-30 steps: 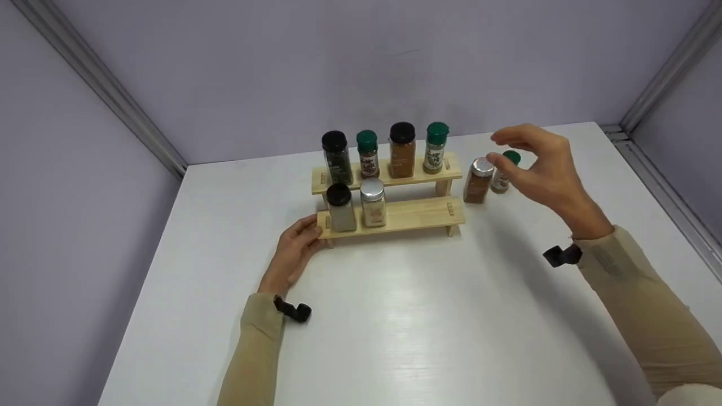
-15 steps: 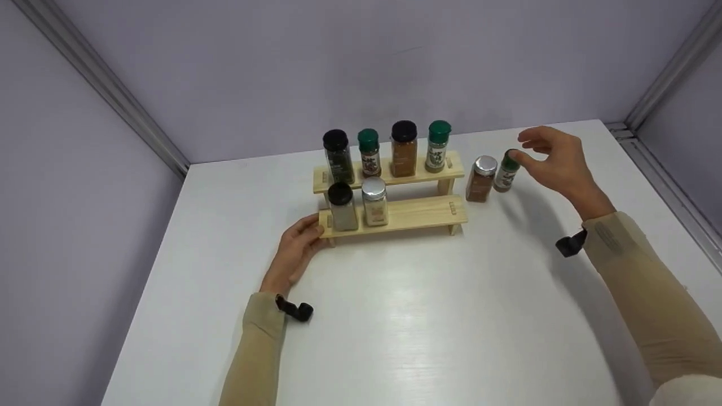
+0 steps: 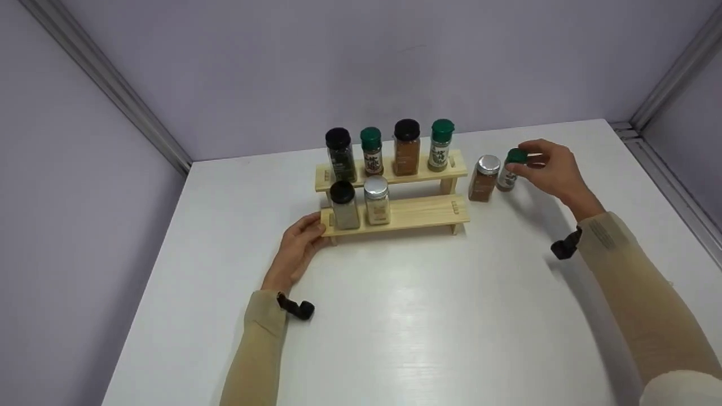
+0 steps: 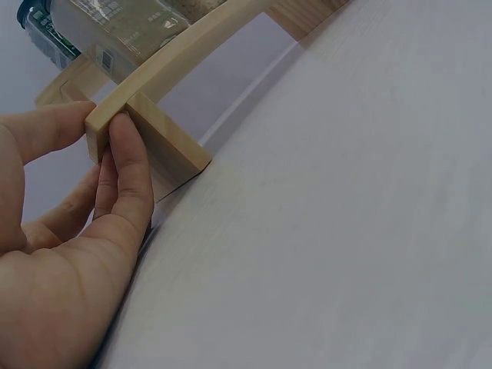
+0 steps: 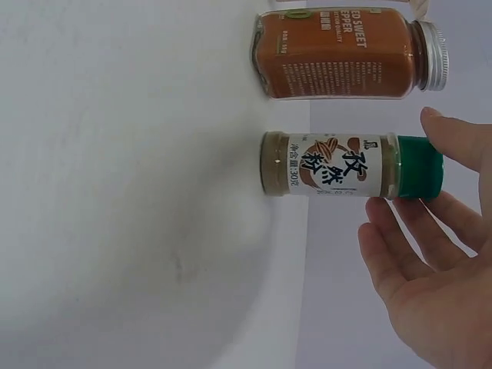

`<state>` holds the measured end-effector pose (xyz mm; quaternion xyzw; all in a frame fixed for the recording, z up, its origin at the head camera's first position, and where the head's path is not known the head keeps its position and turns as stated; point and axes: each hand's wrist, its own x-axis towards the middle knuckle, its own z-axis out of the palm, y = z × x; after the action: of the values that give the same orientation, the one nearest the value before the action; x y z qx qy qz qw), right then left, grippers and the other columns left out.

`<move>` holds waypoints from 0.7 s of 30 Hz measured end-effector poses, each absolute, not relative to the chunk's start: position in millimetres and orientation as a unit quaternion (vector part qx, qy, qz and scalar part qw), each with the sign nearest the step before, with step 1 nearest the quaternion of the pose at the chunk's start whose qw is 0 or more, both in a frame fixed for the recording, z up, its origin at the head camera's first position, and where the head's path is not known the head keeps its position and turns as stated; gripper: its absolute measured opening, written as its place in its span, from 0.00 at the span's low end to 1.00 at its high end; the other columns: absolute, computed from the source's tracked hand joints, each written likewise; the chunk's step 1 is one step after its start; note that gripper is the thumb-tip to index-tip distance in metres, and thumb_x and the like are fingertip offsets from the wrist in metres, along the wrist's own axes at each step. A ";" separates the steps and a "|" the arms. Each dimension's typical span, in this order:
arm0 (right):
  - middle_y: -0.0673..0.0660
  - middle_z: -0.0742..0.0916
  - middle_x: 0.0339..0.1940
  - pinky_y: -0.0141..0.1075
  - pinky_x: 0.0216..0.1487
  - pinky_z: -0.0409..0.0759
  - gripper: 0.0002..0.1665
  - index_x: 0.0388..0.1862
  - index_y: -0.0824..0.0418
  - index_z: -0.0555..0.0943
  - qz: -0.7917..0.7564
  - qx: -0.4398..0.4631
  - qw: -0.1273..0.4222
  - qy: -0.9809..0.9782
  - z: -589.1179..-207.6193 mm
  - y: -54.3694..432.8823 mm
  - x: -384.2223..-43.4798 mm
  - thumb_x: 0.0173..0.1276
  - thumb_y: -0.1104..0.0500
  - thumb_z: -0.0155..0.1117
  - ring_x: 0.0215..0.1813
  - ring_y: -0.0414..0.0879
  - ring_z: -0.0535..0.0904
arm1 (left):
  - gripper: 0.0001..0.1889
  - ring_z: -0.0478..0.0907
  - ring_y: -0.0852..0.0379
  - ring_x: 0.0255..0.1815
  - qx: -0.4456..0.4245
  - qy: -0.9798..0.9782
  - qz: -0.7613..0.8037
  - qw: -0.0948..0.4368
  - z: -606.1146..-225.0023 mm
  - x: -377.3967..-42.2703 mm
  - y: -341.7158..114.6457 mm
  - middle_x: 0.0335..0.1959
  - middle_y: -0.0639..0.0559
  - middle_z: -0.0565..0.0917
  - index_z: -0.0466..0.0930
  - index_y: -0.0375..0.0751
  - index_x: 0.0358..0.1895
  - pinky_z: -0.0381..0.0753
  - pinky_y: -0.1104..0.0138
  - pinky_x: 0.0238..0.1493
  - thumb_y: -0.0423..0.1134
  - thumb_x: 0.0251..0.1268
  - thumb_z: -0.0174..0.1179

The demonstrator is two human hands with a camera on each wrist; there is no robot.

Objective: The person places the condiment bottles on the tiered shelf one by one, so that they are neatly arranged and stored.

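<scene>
My left hand [image 3: 294, 248] pinches the left end of the lower tier of a wooden spice rack [image 3: 420, 213]; in the left wrist view the thumb [image 4: 58, 127] lies on the board's end and fingers curl beneath it. At the right, my right hand [image 3: 555, 173] grips the green cap of a small spice jar [image 5: 334, 165] between thumb and fingers. The jar has a white label and stands upright on the table. Close beside it, to the left, stands a square jar of red-brown powder [image 3: 484, 179] with a silver lid.
On the upper tier stand a black-capped jar [image 3: 340, 155], a green-capped jar [image 3: 372, 151], an orange-brown jar [image 3: 406, 148] and another green-capped jar [image 3: 441, 145]. The lower tier holds a black-capped jar [image 3: 344, 206] and a silver-lidded jar [image 3: 377, 201]. A wall [image 3: 254, 73] rises behind.
My right hand has moved right from above the silver-lidded red-brown jar to the green-capped jar and closed on its cap. The left hand has stayed on the rack.
</scene>
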<state>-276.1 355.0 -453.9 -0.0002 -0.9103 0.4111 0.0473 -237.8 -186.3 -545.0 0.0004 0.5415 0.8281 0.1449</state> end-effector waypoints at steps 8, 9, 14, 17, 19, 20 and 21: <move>0.66 0.79 0.75 0.24 0.54 0.78 0.39 0.77 0.62 0.74 0.413 -0.016 0.035 -0.910 -464.1 354.0 -277.3 0.76 0.44 0.71 0.72 0.62 0.79 | 0.24 0.82 0.51 0.62 -0.001 0.544 0.826 0.147 -546.4 -235.9 -187.0 0.66 0.40 0.78 0.68 0.30 0.76 0.86 0.64 0.60 0.30 0.83 0.57; 0.66 0.79 0.75 0.24 0.53 0.78 0.39 0.77 0.62 0.74 0.412 -0.017 0.033 -0.910 -465.0 353.9 -277.4 0.76 0.44 0.71 0.72 0.62 0.79 | 0.24 0.82 0.51 0.62 -0.002 0.543 0.826 0.148 -546.2 -235.6 -186.9 0.66 0.40 0.78 0.68 0.30 0.76 0.86 0.64 0.60 0.30 0.83 0.57; 0.68 0.79 0.75 0.39 0.65 0.83 0.38 0.77 0.65 0.73 0.416 -0.020 0.026 -0.909 -467.5 353.3 -278.3 0.78 0.46 0.70 0.73 0.64 0.78 | 0.25 0.82 0.50 0.61 -0.001 0.542 0.826 0.151 -544.7 -235.3 -186.3 0.66 0.40 0.78 0.69 0.31 0.76 0.87 0.64 0.59 0.31 0.82 0.59; 0.68 0.78 0.75 0.55 0.72 0.80 0.38 0.77 0.66 0.72 0.422 -0.021 0.024 -0.906 -467.5 352.4 -279.5 0.78 0.46 0.69 0.74 0.65 0.77 | 0.25 0.81 0.50 0.62 0.003 0.544 0.825 0.151 -544.1 -236.1 -186.4 0.67 0.39 0.77 0.69 0.31 0.76 0.87 0.64 0.59 0.31 0.82 0.59; 0.69 0.77 0.75 0.54 0.71 0.80 0.39 0.77 0.66 0.72 0.422 -0.021 0.023 -0.906 -466.9 351.8 -279.7 0.78 0.45 0.69 0.74 0.65 0.77 | 0.25 0.81 0.50 0.62 0.003 0.543 0.826 0.150 -544.0 -236.5 -186.9 0.67 0.39 0.77 0.69 0.31 0.76 0.87 0.64 0.59 0.31 0.82 0.58; 0.68 0.78 0.75 0.48 0.70 0.82 0.38 0.77 0.66 0.73 0.424 -0.018 0.024 -0.905 -466.6 351.7 -279.7 0.78 0.46 0.69 0.74 0.64 0.77 | 0.25 0.81 0.50 0.62 0.001 0.542 0.826 0.151 -543.8 -236.6 -187.0 0.67 0.39 0.77 0.69 0.31 0.76 0.87 0.64 0.59 0.31 0.82 0.58; 0.68 0.78 0.74 0.40 0.67 0.83 0.38 0.76 0.66 0.73 0.424 -0.014 0.027 -0.905 -466.5 351.4 -279.4 0.78 0.46 0.69 0.73 0.64 0.78 | 0.25 0.81 0.50 0.62 -0.001 0.543 0.826 0.151 -543.6 -236.6 -187.1 0.67 0.39 0.77 0.69 0.31 0.76 0.86 0.65 0.59 0.31 0.82 0.58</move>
<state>-279.4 351.4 -466.5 -0.0139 -0.9049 0.4245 0.0272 -236.6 -187.1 -543.6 -0.0011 0.5426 0.8264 0.1507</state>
